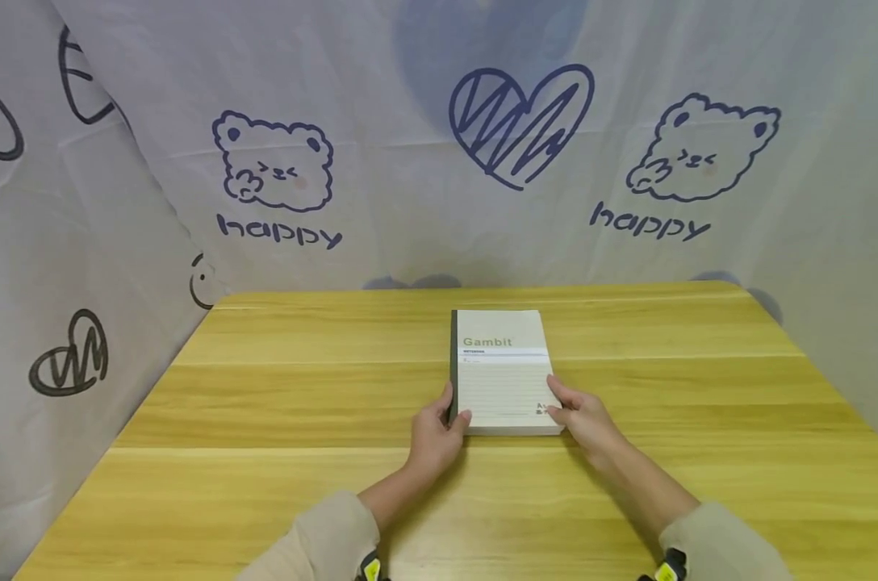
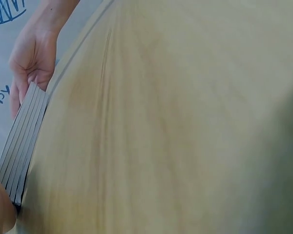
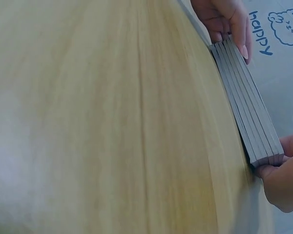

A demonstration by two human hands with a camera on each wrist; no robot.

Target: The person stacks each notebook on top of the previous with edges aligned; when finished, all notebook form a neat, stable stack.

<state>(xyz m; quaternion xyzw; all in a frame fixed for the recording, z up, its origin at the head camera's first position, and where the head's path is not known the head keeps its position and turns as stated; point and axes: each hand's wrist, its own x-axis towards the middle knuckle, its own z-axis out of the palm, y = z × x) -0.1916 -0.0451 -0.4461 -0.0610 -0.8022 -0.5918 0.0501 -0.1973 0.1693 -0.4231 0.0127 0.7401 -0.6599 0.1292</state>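
Two hands hold one notebook (image 1: 502, 373) that lies flat near the middle of the wooden table (image 1: 279, 403) — bare wood stretches wide on every side, well clear of the printed cloth (image 1: 410, 161) behind. The left hand (image 1: 436, 434) curls round its near left corner at the dark spine; the right hand (image 1: 583, 415) pinches the near right corner. Only the wrist views show the stacked page edges (image 3: 246, 117) — several grey bundles, with fingertips (image 3: 241, 46) pressed against them.
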